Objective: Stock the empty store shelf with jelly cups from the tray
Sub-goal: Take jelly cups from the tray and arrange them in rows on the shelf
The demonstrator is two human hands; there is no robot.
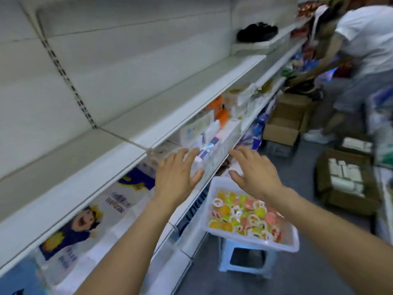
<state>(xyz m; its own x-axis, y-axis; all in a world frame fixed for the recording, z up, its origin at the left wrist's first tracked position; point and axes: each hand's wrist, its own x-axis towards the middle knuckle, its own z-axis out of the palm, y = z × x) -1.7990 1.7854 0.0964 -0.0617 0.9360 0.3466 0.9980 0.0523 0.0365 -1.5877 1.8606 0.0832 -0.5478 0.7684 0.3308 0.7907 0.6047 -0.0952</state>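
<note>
No text can be read for certain. The white packs [119, 201] on the lower shelf [191, 199] carry blue printing, too blurred and tilted to make out.

Bare shelf [119, 133] above crowded lower shelf [212, 133]

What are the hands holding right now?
Nothing. The left hand and right hand are both open, fingers spread; the jelly cups sit in the tray.

Both forearms are bare to the frame edge (no sleeves, watch or rings), left hand [177, 175] and right hand [256, 173] ungloved.
</note>
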